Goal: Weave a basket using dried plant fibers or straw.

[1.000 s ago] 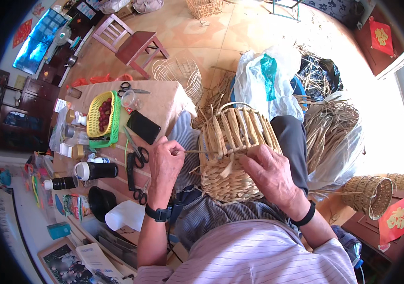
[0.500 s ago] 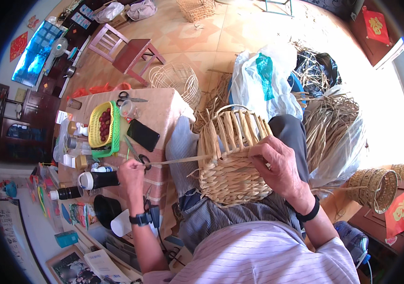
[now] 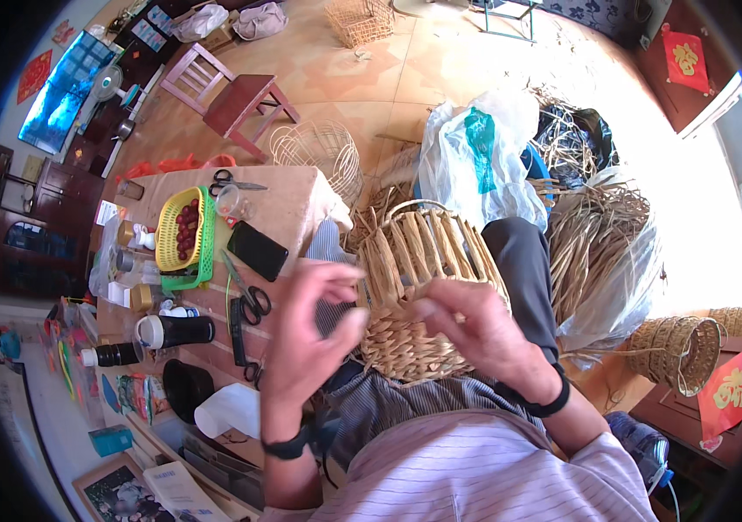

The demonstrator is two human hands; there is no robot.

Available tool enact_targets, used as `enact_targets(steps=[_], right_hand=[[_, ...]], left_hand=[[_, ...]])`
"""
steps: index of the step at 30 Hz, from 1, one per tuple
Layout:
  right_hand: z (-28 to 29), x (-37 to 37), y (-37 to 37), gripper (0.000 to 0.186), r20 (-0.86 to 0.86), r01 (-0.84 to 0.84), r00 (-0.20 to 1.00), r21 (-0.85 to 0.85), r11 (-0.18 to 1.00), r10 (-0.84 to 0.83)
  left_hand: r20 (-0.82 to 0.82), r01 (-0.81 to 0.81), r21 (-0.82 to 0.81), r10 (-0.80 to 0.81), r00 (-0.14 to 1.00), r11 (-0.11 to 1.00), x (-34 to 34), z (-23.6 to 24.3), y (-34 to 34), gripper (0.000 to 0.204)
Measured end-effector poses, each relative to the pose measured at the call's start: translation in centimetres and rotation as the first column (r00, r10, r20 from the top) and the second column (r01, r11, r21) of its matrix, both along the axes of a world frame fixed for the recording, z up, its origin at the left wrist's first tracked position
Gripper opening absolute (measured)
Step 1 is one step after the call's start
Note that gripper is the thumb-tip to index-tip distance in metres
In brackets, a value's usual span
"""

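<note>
A half-woven straw basket (image 3: 410, 344) rests on my lap, its lower part densely plaited and its pale upright stakes (image 3: 414, 248) standing apart above. My right hand (image 3: 484, 326) is at the basket's right side, fingers curled in against the top of the plaited band; what they pinch is hidden. My left hand (image 3: 306, 339) is in the air just left of the basket, slightly blurred, thumb and fingers apart with nothing visible between them. The strip that ran to the left cannot be made out now.
On the table (image 3: 293, 196) at left lie scissors (image 3: 254, 304), a black phone (image 3: 257, 250), a yellow basket of red fruit (image 3: 167, 230) and a black bottle (image 3: 184, 331). Bags of dried straw (image 3: 597, 235) stand at right. A wire-like round basket (image 3: 323, 157) and a chair (image 3: 245, 104) are beyond.
My left hand has let go of the light strip stretched out over the table and come right, toward the basket. My right hand has shifted left and lower along the basket's band.
</note>
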State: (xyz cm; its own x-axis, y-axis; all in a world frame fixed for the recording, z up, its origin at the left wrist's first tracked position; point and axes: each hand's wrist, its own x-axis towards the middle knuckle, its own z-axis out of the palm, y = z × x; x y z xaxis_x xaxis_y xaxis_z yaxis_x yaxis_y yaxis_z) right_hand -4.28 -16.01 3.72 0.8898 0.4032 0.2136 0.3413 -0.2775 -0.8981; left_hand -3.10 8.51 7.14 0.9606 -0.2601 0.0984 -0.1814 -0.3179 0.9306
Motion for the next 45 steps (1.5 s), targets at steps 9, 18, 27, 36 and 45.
enact_targets(steps=[9,18,27,36,45], right_hand=[[-2.9,-3.8,1.3,0.051,0.248,0.023,0.968,-0.239,0.971,0.038],[-3.4,-2.0,-4.8,0.039,0.191,0.469,0.879,-0.184,0.864,-0.436],[-6.6,-1.9,-7.4,0.027,-0.164,0.242,0.962,0.140,0.960,-0.219],[-4.6,-4.3,-5.7,0.023,0.361,0.282,0.889,0.058,0.958,-0.284],[-6.4,-0.1,-7.0,0.023,-0.191,0.373,0.917,0.096,0.923,-0.351]], left_hand=[[0.233,-0.024,0.322,-0.055,0.971,0.946,-0.5,-6.9,-3.6,0.047],[0.013,-0.072,0.194,0.071,0.997,0.978,-0.9,-6.4,-4.8,0.029],[-0.031,-0.113,0.024,0.114,0.993,0.993,-2.2,-9.1,-3.9,0.026],[0.180,-0.039,0.047,0.030,0.983,0.998,-4.1,-7.9,-2.2,0.026],[-0.139,-0.017,0.074,0.028,0.990,0.997,1.0,-9.5,-4.6,0.024]])
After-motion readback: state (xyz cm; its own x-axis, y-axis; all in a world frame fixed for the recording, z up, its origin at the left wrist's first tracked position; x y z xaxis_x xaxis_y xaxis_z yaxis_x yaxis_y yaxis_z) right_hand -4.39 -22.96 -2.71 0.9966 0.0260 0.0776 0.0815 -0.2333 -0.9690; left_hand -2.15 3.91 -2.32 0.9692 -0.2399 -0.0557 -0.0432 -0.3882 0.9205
